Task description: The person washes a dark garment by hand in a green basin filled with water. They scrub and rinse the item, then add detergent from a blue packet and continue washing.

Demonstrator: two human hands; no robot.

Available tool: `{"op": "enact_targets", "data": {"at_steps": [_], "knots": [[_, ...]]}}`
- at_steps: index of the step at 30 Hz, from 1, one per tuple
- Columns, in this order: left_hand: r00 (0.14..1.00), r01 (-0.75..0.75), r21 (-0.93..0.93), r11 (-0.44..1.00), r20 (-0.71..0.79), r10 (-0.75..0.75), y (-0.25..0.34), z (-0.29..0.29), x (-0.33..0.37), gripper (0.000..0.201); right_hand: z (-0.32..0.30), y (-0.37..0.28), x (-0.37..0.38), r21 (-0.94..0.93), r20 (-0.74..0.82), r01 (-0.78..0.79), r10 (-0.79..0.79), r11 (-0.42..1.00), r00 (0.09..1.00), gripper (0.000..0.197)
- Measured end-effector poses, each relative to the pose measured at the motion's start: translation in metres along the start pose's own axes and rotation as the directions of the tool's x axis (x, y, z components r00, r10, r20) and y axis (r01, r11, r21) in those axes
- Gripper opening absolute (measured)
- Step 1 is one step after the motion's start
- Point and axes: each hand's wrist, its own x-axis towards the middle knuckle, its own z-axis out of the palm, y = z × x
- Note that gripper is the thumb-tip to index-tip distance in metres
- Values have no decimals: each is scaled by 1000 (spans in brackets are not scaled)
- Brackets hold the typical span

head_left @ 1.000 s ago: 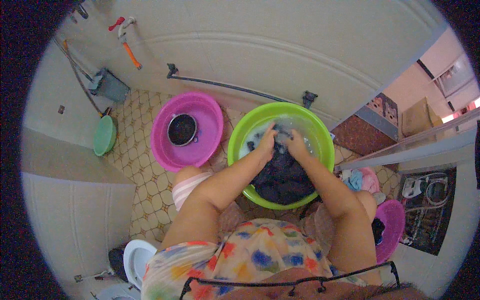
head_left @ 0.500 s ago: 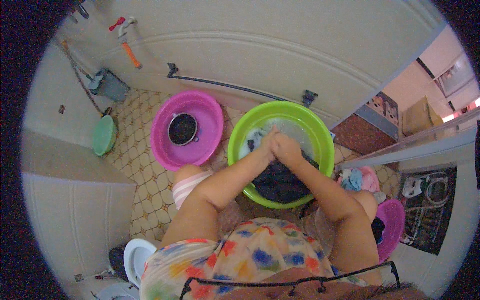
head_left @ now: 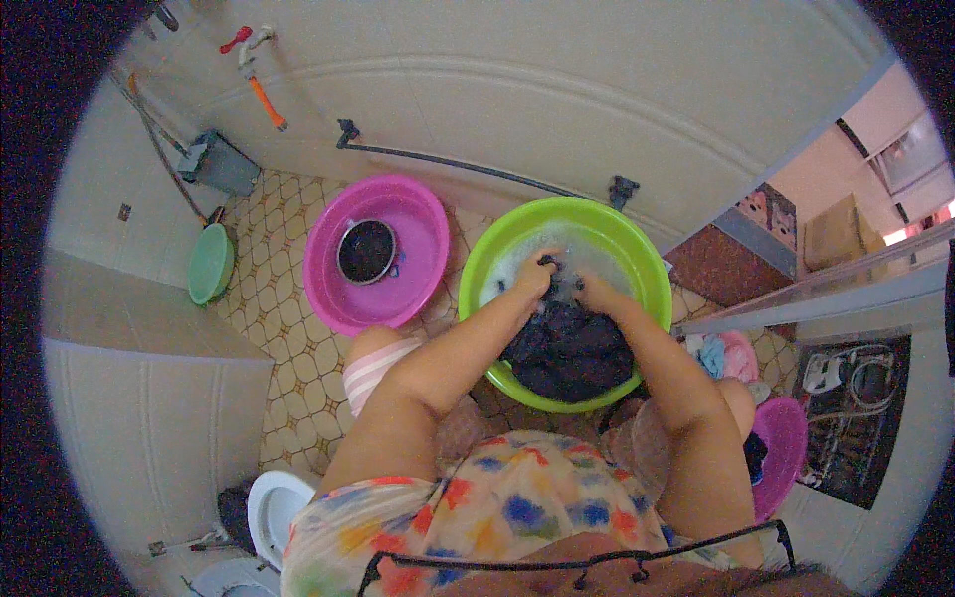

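Note:
Over the lime-green basin (head_left: 658, 348), both my arms reach into soapy water (head_left: 597, 257). Wet dark cloth (head_left: 569, 360) lies bunched in the basin's near half, and part of it runs up to my hands. My left hand (head_left: 535, 279) is closed on a fold of this cloth, a dark bit of which shows at the fingertips. A short way to the right, my right hand (head_left: 599, 295) also closes on the cloth, low by the suds. Its fingertips are partly hidden.
Left of it stands a pink basin (head_left: 428, 284) holding a dark round strainer-like item (head_left: 366, 252). A purple basin (head_left: 786, 458) with dark cloth and a pastel clothes pile (head_left: 731, 353) are at right. A wall pipe (head_left: 458, 169) runs behind; a toilet (head_left: 274, 507) is near left.
My hands were pressed together over the water; now they are apart and lower, with dark cloth showing between them. The view has shifted slightly.

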Motion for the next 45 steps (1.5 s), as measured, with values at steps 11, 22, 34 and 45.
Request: {"op": "enact_targets", "data": {"at_steps": [11,22,34,45], "knots": [[937,347,-694,631,282,-206,18,8,-12,41,1,-93,-37,336,-377,18,116,942,919,47],[881,472,-648,597,346,-322,59,29,-47,34,-22,-103,-53,-161,-358,154,-204,975,911,22],[993,-56,-122,991,-115,42,22,9,-17,20,5,-14,-12,-46,-163,-94,85,994,983,31],[928,371,-713,595,257,-271,27,16,-20,39,2,-63,-22,560,-312,41,164,828,936,48]]}}
